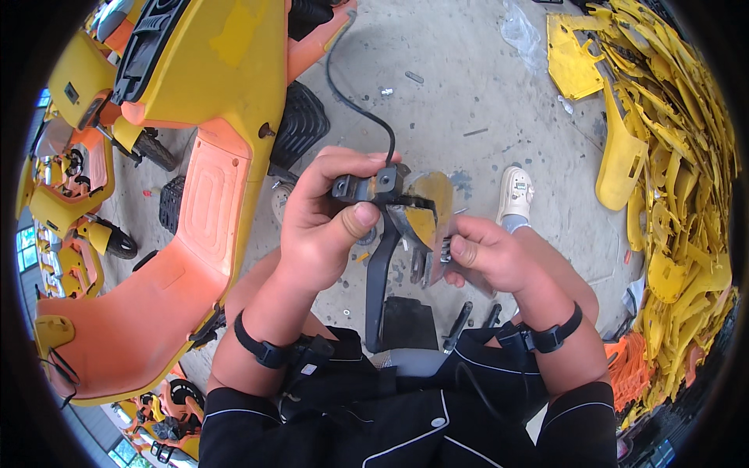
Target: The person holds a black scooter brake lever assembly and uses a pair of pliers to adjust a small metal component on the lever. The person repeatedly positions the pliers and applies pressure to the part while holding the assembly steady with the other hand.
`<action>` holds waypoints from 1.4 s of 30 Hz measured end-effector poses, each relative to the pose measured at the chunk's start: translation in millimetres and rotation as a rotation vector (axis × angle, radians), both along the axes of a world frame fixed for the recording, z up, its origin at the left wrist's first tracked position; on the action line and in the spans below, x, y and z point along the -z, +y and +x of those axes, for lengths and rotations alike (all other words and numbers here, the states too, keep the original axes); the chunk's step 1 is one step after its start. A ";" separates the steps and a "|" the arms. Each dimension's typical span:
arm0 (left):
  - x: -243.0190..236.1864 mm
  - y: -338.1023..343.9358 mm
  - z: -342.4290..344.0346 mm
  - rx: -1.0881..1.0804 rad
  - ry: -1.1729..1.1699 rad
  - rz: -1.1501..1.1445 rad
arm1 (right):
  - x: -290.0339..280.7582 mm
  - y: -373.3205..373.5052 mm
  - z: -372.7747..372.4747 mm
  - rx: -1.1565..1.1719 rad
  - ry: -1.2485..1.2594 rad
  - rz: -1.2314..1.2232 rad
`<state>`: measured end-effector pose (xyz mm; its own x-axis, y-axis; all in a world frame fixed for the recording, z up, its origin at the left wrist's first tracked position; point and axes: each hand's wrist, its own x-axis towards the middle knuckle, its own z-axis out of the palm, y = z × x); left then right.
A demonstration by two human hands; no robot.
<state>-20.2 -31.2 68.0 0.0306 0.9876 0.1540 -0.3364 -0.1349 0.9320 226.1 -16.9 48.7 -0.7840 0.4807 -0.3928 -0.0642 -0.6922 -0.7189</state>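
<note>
My left hand (321, 210) is closed on a dark metal block with holes (367, 186), fingers above it and thumb below. From the block's top a black cable (365, 111) runs up and away. Below the block are a yellow-and-black piece (413, 222) and a long, curved black arm (379, 288); how they join is partly hidden. My right hand (491, 253) pinches a thin flat plate (440, 226), smeared yellowish and partly see-through, beside the yellow-and-black piece. Small dark ridged bits show at its fingertips; I cannot make out what they are.
A large yellow-and-orange scooter body (211, 187) stands close on the left, with more scooters (78, 210) behind it. A tall pile of yellow panels (671, 171) fills the right. Small scraps and a clear plastic bag (523, 35) lie on the grey floor (468, 86).
</note>
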 end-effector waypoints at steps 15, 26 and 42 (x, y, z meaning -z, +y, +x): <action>8.1 5.4 -2.2 -0.200 0.361 0.307 | -5.5 -27.3 -22.1 0.072 0.143 -0.271; 10.6 5.2 -0.2 -0.211 0.347 0.314 | -9.6 -33.4 -21.7 0.121 0.118 -0.360; 1.5 1.1 -1.8 -0.042 0.091 0.122 | -16.2 -12.0 -13.3 0.109 -0.116 -0.109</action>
<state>-21.9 -30.0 66.5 0.0086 0.9625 0.2713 -0.2429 -0.2611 0.9343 212.8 -28.9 64.9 -0.6759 0.5100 -0.5321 -0.0637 -0.7596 -0.6472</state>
